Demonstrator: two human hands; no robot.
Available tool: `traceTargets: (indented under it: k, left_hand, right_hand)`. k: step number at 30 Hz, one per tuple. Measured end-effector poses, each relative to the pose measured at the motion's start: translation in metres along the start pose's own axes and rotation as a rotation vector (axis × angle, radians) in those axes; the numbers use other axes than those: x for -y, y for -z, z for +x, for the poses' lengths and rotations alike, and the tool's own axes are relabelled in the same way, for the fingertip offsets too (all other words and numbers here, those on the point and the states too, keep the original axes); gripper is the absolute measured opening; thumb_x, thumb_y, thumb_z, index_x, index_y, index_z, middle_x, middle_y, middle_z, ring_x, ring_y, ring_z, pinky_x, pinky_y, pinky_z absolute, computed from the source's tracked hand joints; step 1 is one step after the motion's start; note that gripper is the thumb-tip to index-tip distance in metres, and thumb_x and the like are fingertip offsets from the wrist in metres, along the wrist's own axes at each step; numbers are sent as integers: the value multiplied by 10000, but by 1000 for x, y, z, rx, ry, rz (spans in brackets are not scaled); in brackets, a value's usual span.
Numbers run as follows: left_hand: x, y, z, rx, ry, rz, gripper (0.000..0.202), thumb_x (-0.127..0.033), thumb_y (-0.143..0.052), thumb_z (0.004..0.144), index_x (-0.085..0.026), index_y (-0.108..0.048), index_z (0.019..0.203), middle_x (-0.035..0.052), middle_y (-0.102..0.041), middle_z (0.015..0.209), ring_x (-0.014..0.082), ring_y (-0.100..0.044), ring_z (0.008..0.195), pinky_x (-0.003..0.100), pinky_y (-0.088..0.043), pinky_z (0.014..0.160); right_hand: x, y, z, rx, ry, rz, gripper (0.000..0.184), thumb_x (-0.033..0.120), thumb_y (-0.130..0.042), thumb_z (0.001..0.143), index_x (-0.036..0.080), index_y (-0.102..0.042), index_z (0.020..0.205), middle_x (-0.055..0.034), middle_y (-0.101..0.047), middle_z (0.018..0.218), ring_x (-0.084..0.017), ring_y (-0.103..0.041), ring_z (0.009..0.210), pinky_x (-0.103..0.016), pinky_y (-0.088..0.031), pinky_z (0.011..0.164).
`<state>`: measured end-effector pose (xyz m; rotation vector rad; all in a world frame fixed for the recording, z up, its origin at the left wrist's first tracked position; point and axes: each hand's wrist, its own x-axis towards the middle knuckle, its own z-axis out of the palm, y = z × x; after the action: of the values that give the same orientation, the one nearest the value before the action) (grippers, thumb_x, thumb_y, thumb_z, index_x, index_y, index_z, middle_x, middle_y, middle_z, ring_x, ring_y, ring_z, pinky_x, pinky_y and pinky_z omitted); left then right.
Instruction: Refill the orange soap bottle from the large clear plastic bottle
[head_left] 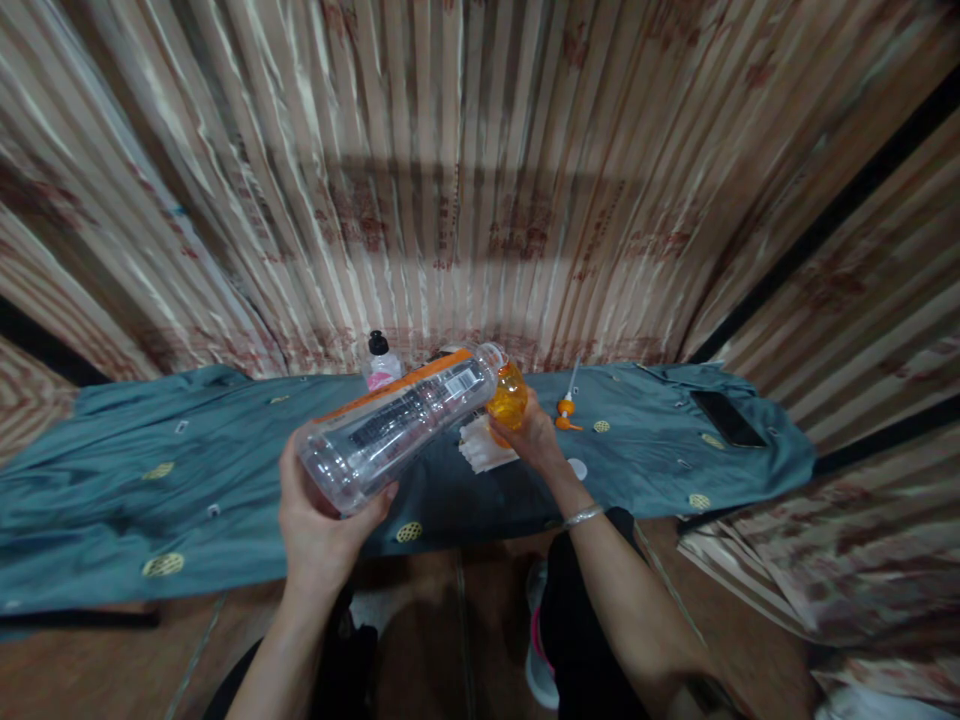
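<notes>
My left hand [322, 525] is closed around the base of a large clear plastic bottle [405, 425] with an orange-edged label. The bottle is tilted, its mouth end higher and to the right. Its neck meets the top of a small bottle [510, 398] that holds amber liquid. My right hand [534, 432] grips this small bottle; whether liquid is passing between the two cannot be made out. Behind the small bottle lies a white tissue [484, 445] on the cloth. An orange pump top [567, 408] with its pale tube rests to the right of my right hand.
A teal cloth [225, 500] covers the narrow table. Behind the large bottle stands a clear bottle with a black cap [381, 362]. A white round cap [577, 468] lies near my right wrist, and a dark phone [726, 418] at the right. Striped curtains [465, 200] hang behind.
</notes>
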<state>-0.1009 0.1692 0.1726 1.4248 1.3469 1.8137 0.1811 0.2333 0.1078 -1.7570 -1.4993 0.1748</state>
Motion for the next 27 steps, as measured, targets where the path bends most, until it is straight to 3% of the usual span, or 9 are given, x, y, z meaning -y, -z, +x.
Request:
traceTargets:
  k: [7,14,23,27]
  left_hand:
    - [0,1,-1,5,-23,21,932,-396,-952,483,-187,-597,1319,161,-696,1322,343,-685,1223,453,-574,1044]
    - [3,1,0,3,-35,35,944,-438,-957,487,-204,-595,1328,134,-694,1306,334,-691,1202,444,-585,1029]
    - [4,2,-1,10,-25,21,960,-435,-965,491,-192,-586,1338,161,-681,1350,362,-675,1263,497,-542,1116]
    - [4,2,-1,15,-38,27,947,-452,-960,504,-207,-587,1339,147,-680,1361,342,-678,1262,463,-560,1093]
  right_hand:
    - [-3,-2,0,-14,19,-16,625,287,-830,823,184,-518,1355,-172,-782,1227,-324,-782,1136,-431,-627,974]
    - [-6,-5,0,-30,41,-3,628,300,-809,817,211,-508,1361,-177,-780,1237,-343,-779,1137,-503,-633,981]
    - [-3,1,0,10,16,6,654,313,-812,828,151,-498,1378,-237,-761,1276,-359,-765,1189,-487,-618,1018]
    - [-4,-1,-1,-6,20,9,623,308,-805,836,197,-507,1372,-192,-782,1255,-337,-782,1142,-477,-627,992]
